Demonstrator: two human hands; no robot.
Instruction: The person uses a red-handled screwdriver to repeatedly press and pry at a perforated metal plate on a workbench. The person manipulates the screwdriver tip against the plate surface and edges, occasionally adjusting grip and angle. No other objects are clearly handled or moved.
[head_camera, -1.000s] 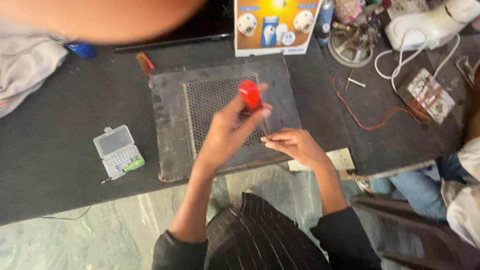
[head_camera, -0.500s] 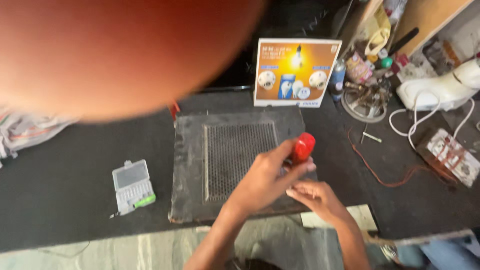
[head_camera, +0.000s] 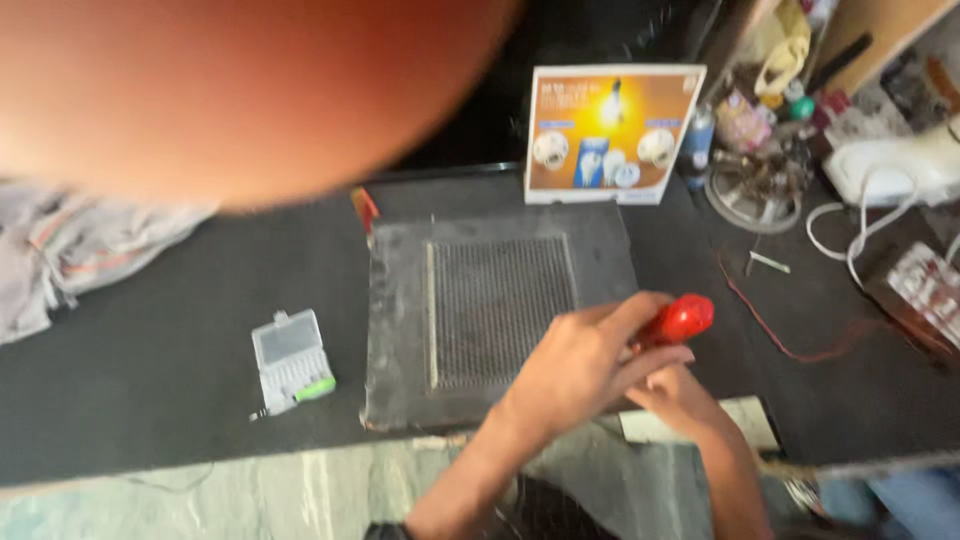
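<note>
My left hand grips the red handle of a screwdriver, which tilts up to the right. It hovers over the front right corner of a flat grey panel with a metal mesh in its middle. My right hand lies just below and behind the left hand at the screwdriver's lower end. Its fingers are mostly hidden, and so is the screwdriver's tip.
A large orange-red blur covers the upper left of the view. A clear bit case lies left of the panel, a printed carton stands behind it. Cloth lies far left; a red wire, white cable and circuit board lie right.
Both hands and the screwdriver have moved from the mesh's middle to the panel's front right corner. The orange-red blur has grown across the top of the view.
</note>
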